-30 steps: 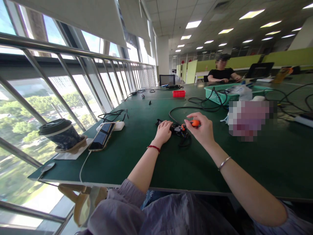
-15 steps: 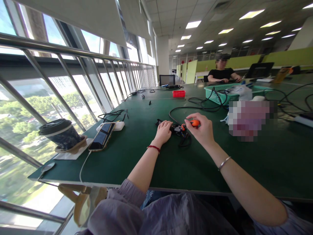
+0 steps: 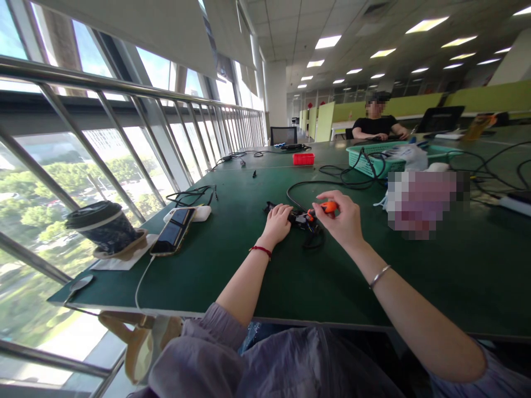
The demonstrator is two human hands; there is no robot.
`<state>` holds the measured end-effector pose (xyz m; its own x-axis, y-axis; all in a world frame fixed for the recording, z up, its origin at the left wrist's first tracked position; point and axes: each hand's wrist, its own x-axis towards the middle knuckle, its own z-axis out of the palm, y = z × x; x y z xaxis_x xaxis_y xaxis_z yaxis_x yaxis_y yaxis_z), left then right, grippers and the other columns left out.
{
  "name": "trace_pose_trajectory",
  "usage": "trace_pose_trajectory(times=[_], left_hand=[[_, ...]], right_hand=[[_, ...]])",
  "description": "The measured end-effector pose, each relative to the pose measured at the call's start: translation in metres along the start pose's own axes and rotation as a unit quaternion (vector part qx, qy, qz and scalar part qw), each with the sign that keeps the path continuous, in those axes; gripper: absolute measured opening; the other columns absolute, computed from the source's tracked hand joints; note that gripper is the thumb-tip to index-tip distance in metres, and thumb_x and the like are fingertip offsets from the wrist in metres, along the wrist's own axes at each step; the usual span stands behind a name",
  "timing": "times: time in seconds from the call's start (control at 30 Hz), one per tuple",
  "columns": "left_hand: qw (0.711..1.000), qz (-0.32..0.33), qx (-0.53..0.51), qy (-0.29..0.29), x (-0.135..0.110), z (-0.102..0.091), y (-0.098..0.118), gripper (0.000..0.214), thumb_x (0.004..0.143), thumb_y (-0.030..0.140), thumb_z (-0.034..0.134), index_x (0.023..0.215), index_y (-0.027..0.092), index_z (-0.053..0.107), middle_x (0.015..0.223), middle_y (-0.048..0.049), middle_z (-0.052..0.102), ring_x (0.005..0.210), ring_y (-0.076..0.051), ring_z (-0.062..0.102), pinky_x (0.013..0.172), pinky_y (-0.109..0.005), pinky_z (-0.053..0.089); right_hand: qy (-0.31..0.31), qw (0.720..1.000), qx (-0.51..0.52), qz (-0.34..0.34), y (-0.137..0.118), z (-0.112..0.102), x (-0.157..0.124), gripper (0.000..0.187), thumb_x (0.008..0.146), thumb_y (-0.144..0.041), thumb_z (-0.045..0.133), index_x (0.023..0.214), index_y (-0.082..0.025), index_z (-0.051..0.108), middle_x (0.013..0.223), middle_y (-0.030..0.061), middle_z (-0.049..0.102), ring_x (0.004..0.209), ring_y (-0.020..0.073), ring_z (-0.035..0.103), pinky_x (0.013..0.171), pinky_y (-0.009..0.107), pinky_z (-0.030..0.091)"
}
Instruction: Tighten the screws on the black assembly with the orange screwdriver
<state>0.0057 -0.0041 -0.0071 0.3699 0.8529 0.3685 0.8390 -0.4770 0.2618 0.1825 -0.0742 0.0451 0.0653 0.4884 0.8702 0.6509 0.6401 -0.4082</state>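
Observation:
My right hand (image 3: 345,221) pinches a screwdriver with an orange handle (image 3: 329,208). The tool points left and down at a small black device (image 3: 299,221) lying on the green table (image 3: 232,260). My left hand (image 3: 277,224) is closed over the device's left part and steadies it against the tabletop. Its underside and most of that end are hidden by my fingers. A second orange spot shows near the device's right end, too small to make out. Beside the device, a short black cable loop (image 3: 314,241) rests on the table.
On the left are a lidded coffee cup (image 3: 103,229), a phone (image 3: 174,232) and a white case (image 3: 202,213). Beyond my hands stand a red box (image 3: 303,159) and a green basket (image 3: 360,160) with cables. A person (image 3: 375,124) sits across the table.
My right hand has shifted very slightly with the screwdriver, its handle turned a little. The left hand and the black device stay where they were.

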Motion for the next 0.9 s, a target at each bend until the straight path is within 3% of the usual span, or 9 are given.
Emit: trace_pose_trajectory(times=[0.17,0.37,0.6,0.8,0.9], left_hand=[[1.000,-0.003,0.001,-0.004,-0.0001,-0.0011,0.0009,0.053,0.083,0.010,0.040,0.135,0.018,0.047,0.143,-0.0047,0.047,0.139,-0.022,0.030,0.119,-0.040,0.023],[1.000,0.002,-0.002,0.000,-0.0001,-0.0007,0.0000,0.053,0.083,0.009,0.041,0.134,0.018,0.047,0.143,-0.0055,0.047,0.138,-0.022,0.030,0.118,-0.040,0.023],[1.000,0.001,-0.005,0.001,-0.0001,-0.0008,0.0000,0.053,0.082,0.009,0.041,0.134,0.020,0.047,0.142,-0.0050,0.047,0.138,-0.022,0.031,0.118,-0.041,0.024],[1.000,0.003,-0.005,0.001,-0.0002,-0.0008,0.0003,0.053,0.082,0.008,0.041,0.134,0.018,0.047,0.143,-0.0060,0.047,0.138,-0.022,0.031,0.118,-0.040,0.023],[1.000,0.000,-0.002,-0.001,-0.0005,-0.0017,0.0012,0.053,0.082,0.008,0.041,0.134,0.019,0.047,0.142,-0.0051,0.047,0.138,-0.021,0.031,0.118,-0.040,0.024]], right_hand=[[0.006,0.999,0.046,-0.020,-0.0006,0.0000,0.0008,0.030,0.076,-0.026,0.061,0.106,-0.020,0.057,0.075,0.0007,0.063,0.071,0.0186,0.061,0.077,0.037,0.050],[-0.002,1.000,-0.008,0.006,-0.0002,-0.0002,-0.0003,0.014,0.078,-0.035,0.062,0.084,-0.022,0.061,0.065,0.0006,0.059,0.069,0.0201,0.059,0.072,0.036,0.050],[0.002,0.999,0.037,-0.009,-0.0025,-0.0006,0.0002,0.028,0.077,-0.028,0.061,0.104,-0.022,0.057,0.076,0.0010,0.063,0.073,0.0192,0.062,0.079,0.038,0.050],[-0.001,1.000,-0.009,0.005,-0.0009,-0.0005,-0.0001,0.016,0.079,-0.038,0.061,0.085,-0.023,0.062,0.064,0.0008,0.059,0.071,0.0206,0.060,0.071,0.035,0.049],[0.004,1.000,-0.004,-0.001,-0.0004,-0.0002,-0.0003,0.017,0.078,-0.036,0.062,0.088,-0.022,0.062,0.067,0.0009,0.060,0.070,0.0200,0.060,0.072,0.036,0.050]])
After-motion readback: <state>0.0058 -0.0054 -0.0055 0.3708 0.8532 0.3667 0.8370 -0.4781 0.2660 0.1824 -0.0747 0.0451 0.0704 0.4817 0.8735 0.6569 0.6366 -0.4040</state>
